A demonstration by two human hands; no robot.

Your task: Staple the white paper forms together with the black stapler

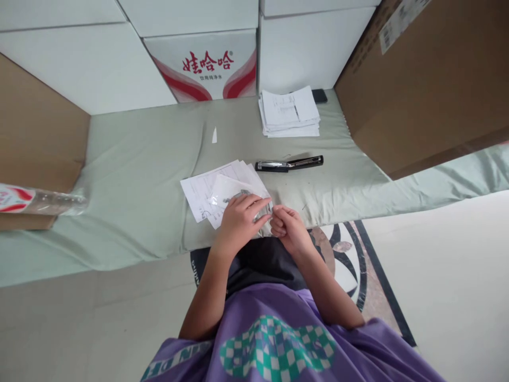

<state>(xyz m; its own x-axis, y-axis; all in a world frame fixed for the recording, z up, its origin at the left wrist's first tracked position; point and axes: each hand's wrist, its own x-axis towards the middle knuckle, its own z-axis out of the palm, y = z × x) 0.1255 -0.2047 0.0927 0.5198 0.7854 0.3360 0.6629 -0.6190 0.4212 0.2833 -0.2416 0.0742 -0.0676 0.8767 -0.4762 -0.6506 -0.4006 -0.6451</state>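
Note:
A small clear plastic bag (220, 192), with something dark inside, lies on a few printed sheets of paper (196, 187) near the table's front edge. My left hand (242, 220) rests over the bag, its fingers stretched out and the thumb apart from them. Part of the bag is hidden under that hand. At the bag's right edge, my right hand (289, 227) is closed in a pinch on it, close to my left fingertips. Just beyond the sheets lies a black and silver stapler (289, 163), opened out lengthwise.
A stack of printed papers (290, 114) stands at the back, with a black phone-like object (319, 96) behind it. White cartons (204, 66) line the rear. Brown cardboard boxes stand left (35, 127) and right (429, 90). A white scrap (214, 135) lies on the green cloth.

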